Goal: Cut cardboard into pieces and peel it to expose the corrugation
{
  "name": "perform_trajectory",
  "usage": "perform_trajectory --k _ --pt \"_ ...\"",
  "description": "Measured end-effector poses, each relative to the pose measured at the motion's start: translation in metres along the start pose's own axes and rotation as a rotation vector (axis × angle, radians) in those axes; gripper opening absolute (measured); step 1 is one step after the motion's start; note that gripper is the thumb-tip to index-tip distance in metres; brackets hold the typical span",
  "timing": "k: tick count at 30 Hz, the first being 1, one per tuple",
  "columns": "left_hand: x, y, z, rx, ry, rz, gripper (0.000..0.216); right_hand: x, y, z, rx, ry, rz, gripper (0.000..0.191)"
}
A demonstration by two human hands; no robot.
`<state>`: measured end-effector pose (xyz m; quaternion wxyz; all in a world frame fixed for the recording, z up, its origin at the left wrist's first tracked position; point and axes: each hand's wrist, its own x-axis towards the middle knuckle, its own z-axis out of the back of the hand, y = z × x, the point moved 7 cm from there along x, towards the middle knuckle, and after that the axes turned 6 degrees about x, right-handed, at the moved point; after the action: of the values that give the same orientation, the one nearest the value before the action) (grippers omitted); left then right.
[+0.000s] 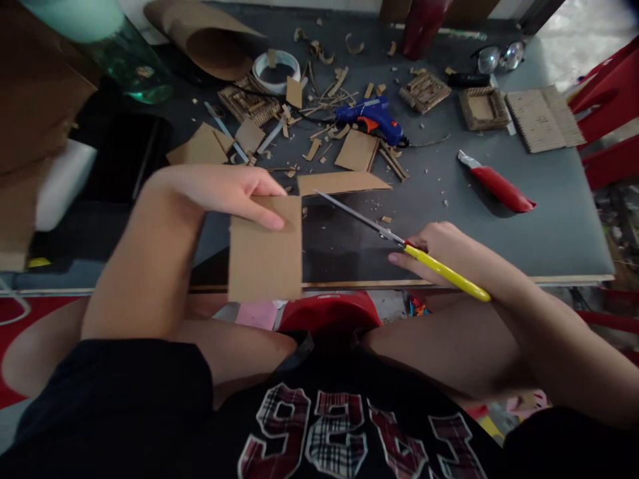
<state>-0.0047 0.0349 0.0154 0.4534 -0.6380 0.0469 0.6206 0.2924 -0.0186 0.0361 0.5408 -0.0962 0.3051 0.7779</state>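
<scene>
My left hand grips a flat, nearly square piece of cardboard by its upper edge, thumb on top and the other fingers mostly hidden. The piece reaches past the table's front edge. In my right hand is a pair of scissors, with a yellow handle and a bit of red showing. Its blades look closed and point up and left. Their tip is close to a narrow cardboard strip that lies just beyond the square piece.
A blue glue gun lies among cardboard scraps. Behind it stands a tape roll. A red utility knife lies at right, its blade tip exposed. Small cardboard frames, glasses and a green bottle stand farther back.
</scene>
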Motion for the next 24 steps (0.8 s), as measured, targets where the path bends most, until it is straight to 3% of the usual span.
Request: perform_trajectory --k 2,5,11,16,18,20,22,24 --pt "-0.002 0.001 0.014 0.038 -0.054 -0.047 0.042 -0.002 -0.004 0.002 0.031 -0.010 -0.042 0.057" --pt "-0.006 -0.010 0.022 0.053 -0.089 -0.240 0.046 -0.005 -0.014 0.012 0.002 -0.036 -0.080 0.062" --pt "-0.015 -0.021 -0.004 0.288 0.059 -0.235 0.051 -0.008 -0.055 0.048 -0.242 -0.297 -0.388 0.050" --pt "-0.024 -0.032 -0.026 0.577 0.207 -0.354 0.054 -0.013 -0.060 0.054 -0.385 -0.357 -0.538 0.033" --pt "-0.027 -0.041 -0.036 0.580 0.249 -0.456 0.049 -0.017 -0.045 0.060 -0.361 -0.526 -0.453 0.039" --pt "-0.030 -0.052 -0.047 0.481 0.253 -0.544 0.045 -0.015 -0.020 0.060 -0.194 -0.647 -0.176 0.053" --pt "-0.032 -0.063 -0.053 0.308 0.175 -0.571 0.042 -0.004 0.006 0.048 0.093 -0.542 0.186 0.080" --pt "-0.033 -0.070 -0.054 0.142 0.071 -0.553 0.039 0.010 0.021 0.027 0.354 -0.283 0.375 0.096"
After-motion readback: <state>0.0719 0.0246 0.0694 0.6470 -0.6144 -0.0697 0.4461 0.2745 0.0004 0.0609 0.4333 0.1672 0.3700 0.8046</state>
